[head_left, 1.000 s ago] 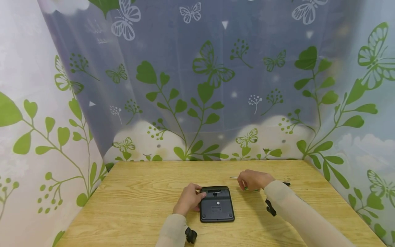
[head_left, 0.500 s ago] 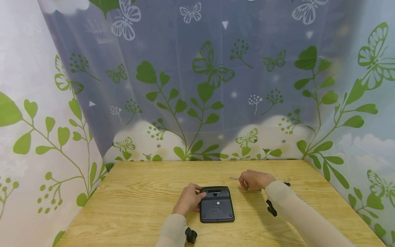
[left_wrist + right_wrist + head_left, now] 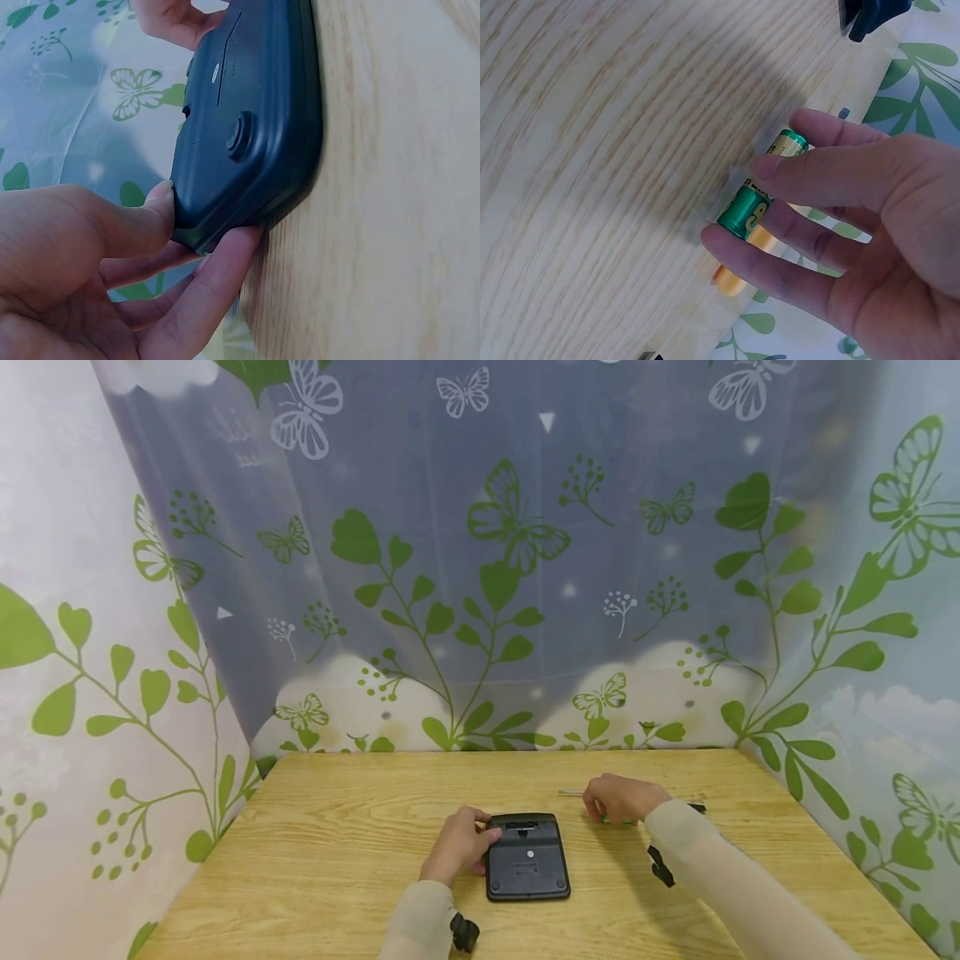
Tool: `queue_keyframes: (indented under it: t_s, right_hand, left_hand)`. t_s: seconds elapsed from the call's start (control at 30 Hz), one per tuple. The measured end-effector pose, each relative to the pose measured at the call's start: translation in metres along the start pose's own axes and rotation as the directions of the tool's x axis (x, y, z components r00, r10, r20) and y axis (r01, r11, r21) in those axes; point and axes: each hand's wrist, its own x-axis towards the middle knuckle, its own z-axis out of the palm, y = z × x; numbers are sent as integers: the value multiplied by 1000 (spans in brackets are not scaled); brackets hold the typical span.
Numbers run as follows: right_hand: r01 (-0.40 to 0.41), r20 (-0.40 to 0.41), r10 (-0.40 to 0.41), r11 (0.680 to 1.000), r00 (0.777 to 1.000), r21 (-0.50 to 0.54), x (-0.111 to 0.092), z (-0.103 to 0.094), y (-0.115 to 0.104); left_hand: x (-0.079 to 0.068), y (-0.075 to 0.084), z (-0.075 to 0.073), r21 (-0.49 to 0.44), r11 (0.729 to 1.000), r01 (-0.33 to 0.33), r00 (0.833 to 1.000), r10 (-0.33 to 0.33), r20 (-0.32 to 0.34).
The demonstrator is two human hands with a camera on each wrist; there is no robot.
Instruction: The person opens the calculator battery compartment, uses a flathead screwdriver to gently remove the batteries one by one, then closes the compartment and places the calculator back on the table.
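A black calculator [image 3: 528, 872] lies face down on the wooden table, its battery slot [image 3: 525, 825] uncovered at the far end. My left hand [image 3: 457, 843] grips its far left corner, thumb on the back and fingers at the side, as the left wrist view [image 3: 112, 255] shows up close. To the right of the calculator, my right hand [image 3: 617, 797] is low over the table. Its thumb and fingers pinch a green and gold battery [image 3: 742, 211]. Behind that hand lies a screwdriver, with a thin metal shaft [image 3: 570, 792] and an orange handle [image 3: 730, 280].
A small dark object [image 3: 697, 807] lies on the table beyond the right wrist. Wood-grained tabletop [image 3: 337, 827] surrounds the calculator. A curtain [image 3: 420, 610] printed with leaves and butterflies hangs along the table's far edge and sides.
My right hand has shifted very slightly to the right, and the green of the battery shows a little differently below it. The left hand and the calculator have stayed in place.
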Motion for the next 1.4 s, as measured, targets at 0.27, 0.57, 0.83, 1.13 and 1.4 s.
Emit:
queue_keyframes:
  t_s: [0.27, 0.57, 0.83, 1.13, 1.4]
  right_hand:
    - [-7, 3, 8, 1000, 1000, -18, 4, 1, 4]
    - [-4, -8, 4, 1000, 1000, -22, 6, 3, 8]
    - [26, -23, -27, 999, 999, -44, 7, 3, 13]
    - [38, -32, -38, 999, 999, -25, 8, 5, 16]
    - [48, -32, -50, 998, 998, -36, 7, 5, 16]
  left_hand:
    - [-2, 2, -1, -1, 1000, -5, 1000, 5, 7]
    - [-2, 1, 0, 2, 1000, -11, 1000, 11, 5]
    - [-1, 1, 0, -3, 1000, 1, 1000, -1, 2]
    - [-1, 1, 1, 4, 1000, -6, 1000, 6, -7]
    - [-1, 2, 0, 5, 1000, -7, 1000, 7, -3]
